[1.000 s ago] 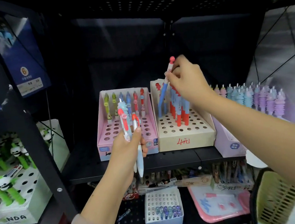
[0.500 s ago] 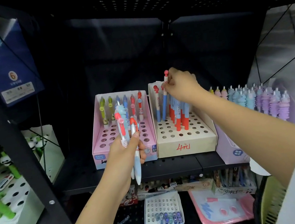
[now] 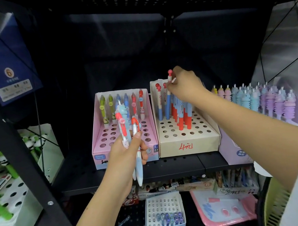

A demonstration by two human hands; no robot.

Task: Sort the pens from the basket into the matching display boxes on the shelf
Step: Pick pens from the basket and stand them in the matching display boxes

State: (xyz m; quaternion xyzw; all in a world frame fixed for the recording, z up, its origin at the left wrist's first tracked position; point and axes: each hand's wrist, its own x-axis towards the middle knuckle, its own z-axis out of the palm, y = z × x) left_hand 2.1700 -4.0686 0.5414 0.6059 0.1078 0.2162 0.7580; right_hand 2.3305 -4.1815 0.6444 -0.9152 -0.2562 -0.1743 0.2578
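Note:
My left hand (image 3: 126, 156) grips a bunch of pens (image 3: 129, 134) upright in front of the pink display box (image 3: 124, 149), which has a back row of green, blue and red pens. My right hand (image 3: 184, 85) pinches a red-capped blue pen (image 3: 169, 99) that stands in the back row of the tan display box (image 3: 188, 145), beside other red and blue pens. The green basket (image 3: 276, 208) hangs at the lower right, by my right arm; its inside is hidden.
A purple box (image 3: 231, 151) of pastel spiral pens stands right of the tan box. Panda pens in a white box (image 3: 7, 188) fill the left shelf. Below are a small white holed box (image 3: 163, 214), a pink tray (image 3: 229, 210) and other pen boxes. Black shelf posts frame the bay.
My right hand has lowered the red-capped blue pen from above the tan box down into its back row. My left hand has kept its bunch of pens in place.

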